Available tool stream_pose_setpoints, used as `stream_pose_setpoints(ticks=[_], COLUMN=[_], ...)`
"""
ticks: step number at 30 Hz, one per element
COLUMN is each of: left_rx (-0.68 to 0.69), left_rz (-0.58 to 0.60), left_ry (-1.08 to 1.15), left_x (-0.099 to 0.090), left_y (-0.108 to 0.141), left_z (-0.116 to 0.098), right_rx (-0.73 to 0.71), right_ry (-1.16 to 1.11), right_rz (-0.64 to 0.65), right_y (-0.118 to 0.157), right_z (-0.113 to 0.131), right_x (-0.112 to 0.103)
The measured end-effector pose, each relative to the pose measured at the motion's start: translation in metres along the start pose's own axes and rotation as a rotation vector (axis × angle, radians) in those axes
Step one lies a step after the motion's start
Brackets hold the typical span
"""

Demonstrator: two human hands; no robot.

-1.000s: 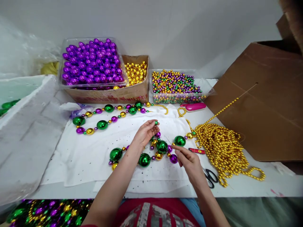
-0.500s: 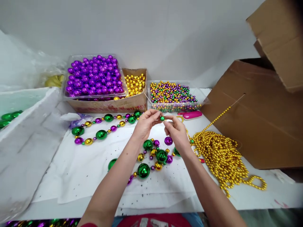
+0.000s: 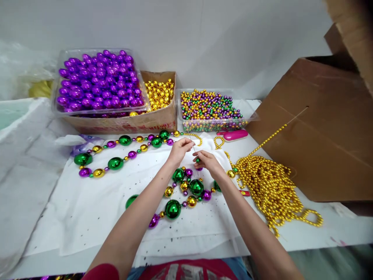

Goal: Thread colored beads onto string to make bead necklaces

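Note:
My left hand (image 3: 181, 149) pinches a long thin needle (image 3: 189, 134), which slants up from my fingertips toward the tray of small beads. My right hand (image 3: 207, 161) is closed just below and to the right, its fingers at a small green bead (image 3: 198, 160) near the needle's lower end. Whether thread trails from it is too fine to make out. Under my hands lies a strand of large green, gold and purple beads (image 3: 173, 209) on a white cloth (image 3: 96, 210). Another such strand (image 3: 115, 163) forms a long loop at left.
Behind stand a clear tray of purple beads (image 3: 56, 102), a cardboard box of gold beads (image 3: 122, 125) and a clear tray of small mixed beads (image 3: 253, 116). A pink tool (image 3: 236, 135) lies nearby. Gold bead chains (image 3: 268, 186) pile beside a large brown carton (image 3: 291, 147).
My hands have moved apart slightly. My right hand has come lower with the green bead, and more of the needle shows between them. The camera view has shifted a little.

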State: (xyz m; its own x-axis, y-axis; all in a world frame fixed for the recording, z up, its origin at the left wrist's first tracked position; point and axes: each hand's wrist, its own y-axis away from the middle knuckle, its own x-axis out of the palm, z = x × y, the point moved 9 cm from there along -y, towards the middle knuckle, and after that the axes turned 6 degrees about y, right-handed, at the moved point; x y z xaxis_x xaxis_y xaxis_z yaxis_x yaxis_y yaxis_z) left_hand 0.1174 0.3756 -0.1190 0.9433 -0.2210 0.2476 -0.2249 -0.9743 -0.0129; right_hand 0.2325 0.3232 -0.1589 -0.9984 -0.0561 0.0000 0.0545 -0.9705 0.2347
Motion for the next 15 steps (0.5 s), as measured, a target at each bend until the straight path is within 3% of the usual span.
stream_pose_setpoints(ticks=[5,11,15], left_rx=[-0.018,0.005,-0.059], left_rz=[0.012,0.017,0.054], left_ry=[-0.002,0.033,0.165], left_x=[0.002,0.007,0.013], left_y=[-0.010,-0.013,-0.005], left_z=[0.009,-0.002,0.008], right_rx=[-0.043,-0.147,-0.173], right_ry=[0.102,0.162,0.085], right_rz=[-0.054,-0.177,-0.242], right_y=[-0.012,-0.015,-0.009], right_z=[-0.007,0.008,0.018], right_x=[-0.014,-0.033,-0.040])
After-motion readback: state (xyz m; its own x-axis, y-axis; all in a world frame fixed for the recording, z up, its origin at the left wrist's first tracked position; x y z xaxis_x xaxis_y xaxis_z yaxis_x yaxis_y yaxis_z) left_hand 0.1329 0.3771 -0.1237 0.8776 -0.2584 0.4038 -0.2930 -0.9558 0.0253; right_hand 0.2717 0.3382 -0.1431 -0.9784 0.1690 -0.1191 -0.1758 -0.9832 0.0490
